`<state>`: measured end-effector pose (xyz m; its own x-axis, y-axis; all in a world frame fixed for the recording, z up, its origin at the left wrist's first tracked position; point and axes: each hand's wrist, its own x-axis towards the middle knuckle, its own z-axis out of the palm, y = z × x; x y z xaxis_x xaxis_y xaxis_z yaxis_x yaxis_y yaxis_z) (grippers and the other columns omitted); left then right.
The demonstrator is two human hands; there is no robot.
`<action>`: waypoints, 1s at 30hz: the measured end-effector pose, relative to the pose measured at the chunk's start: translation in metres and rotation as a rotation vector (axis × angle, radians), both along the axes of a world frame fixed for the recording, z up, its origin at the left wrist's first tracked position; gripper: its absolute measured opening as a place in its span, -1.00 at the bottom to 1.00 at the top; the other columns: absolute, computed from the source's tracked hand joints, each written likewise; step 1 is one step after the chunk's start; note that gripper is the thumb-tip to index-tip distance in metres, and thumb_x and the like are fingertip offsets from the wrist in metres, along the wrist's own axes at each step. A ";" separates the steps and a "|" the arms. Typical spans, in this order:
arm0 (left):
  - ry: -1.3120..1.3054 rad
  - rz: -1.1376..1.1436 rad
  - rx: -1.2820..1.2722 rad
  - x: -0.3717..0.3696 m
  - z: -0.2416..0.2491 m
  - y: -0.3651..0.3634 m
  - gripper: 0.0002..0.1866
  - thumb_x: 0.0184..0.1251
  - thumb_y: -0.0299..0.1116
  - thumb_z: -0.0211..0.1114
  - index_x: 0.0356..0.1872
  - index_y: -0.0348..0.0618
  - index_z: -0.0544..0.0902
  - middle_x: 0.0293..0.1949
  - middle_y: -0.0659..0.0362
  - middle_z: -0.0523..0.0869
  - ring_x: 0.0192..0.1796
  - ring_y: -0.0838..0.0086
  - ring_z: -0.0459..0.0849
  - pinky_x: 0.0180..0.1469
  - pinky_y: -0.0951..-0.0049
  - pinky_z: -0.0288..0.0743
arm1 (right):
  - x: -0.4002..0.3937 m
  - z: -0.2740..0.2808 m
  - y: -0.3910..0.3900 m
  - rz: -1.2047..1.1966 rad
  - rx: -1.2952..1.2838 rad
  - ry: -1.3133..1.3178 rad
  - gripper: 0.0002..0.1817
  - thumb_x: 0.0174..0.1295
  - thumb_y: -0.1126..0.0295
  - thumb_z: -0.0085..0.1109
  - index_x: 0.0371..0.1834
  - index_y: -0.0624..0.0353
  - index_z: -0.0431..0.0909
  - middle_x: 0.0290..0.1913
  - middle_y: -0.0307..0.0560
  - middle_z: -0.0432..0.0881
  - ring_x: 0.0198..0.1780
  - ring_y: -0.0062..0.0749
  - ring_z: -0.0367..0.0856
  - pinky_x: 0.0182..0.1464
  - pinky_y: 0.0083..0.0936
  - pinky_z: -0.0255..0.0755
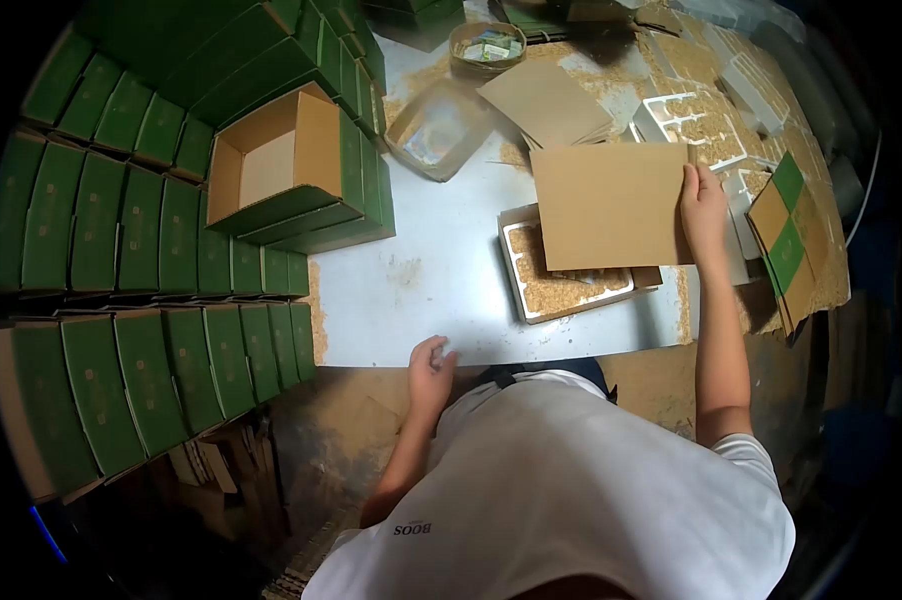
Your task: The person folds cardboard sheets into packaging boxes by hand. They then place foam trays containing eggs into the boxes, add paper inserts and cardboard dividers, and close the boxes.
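Note:
My right hand point(706, 212) grips a flat brown cardboard sheet point(616, 200) by its right edge. The sheet is over an open box point(511, 285) and hides much of it. Inside that box, a white divided tray point(574, 296) is filled with tan, crumbly material like wood shavings. My left hand point(431, 372) hangs near the table's front edge with nothing in it, its fingers loosely bent and the thumb apart. Behind the held sheet lies a stack of similar cardboard sheets point(551, 100).
Green boxes point(151, 230) are stacked along the left, with an open empty box point(276, 160) on top. Further back are a shallow plastic container point(441, 130) and a round basket point(487, 50) of small packets. White trays point(696, 125) and green-brown folded cardboard point(783, 240) occupy the right.

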<state>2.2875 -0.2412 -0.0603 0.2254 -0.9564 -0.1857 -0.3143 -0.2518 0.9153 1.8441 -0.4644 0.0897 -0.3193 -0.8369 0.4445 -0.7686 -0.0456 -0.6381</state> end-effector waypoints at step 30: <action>0.957 -0.170 0.148 -0.130 -0.002 -0.147 -0.11 0.59 -0.19 0.19 0.67 -0.05 -0.23 0.57 -0.07 0.21 0.54 0.16 0.28 0.53 0.22 0.20 | 0.050 -0.072 0.070 0.518 0.553 0.413 -0.39 0.25 0.14 0.32 0.33 0.18 0.50 0.47 0.28 0.36 0.56 0.17 0.21 0.53 0.00 0.14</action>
